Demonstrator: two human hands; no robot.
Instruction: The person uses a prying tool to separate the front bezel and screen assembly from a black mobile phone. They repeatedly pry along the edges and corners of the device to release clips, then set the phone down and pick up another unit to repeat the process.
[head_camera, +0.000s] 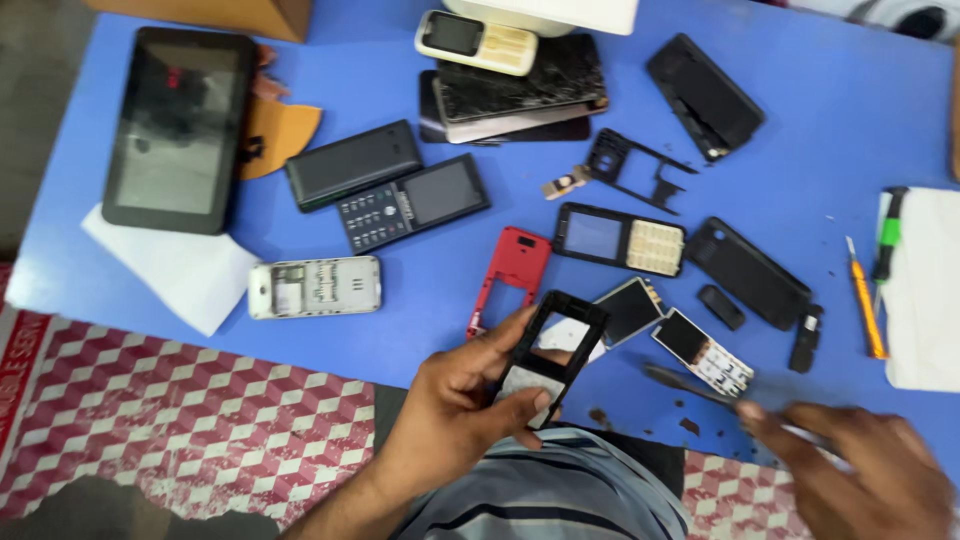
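A blue table (840, 110) fills most of the view, strewn with phone parts. Largest on it is a black tablet (178, 125) at the far left, lying on a white sheet of paper (175, 270). Near the far edge lies a phone with a cracked screen (520, 85), and toward the middle a dark keypad phone (412, 202). A silver phone body (315, 287) lies open-backed just right of the paper, and a red phone shell (510, 275) sits beside the left hand (455, 410). That hand's fingers are closed around a black phone frame (550, 355), held tilted above the table's near edge. The right hand (860, 470), blurred, grips a thin dark tool (690, 385) pointing toward the frame. An orange screwdriver (866, 300) lies at the right.
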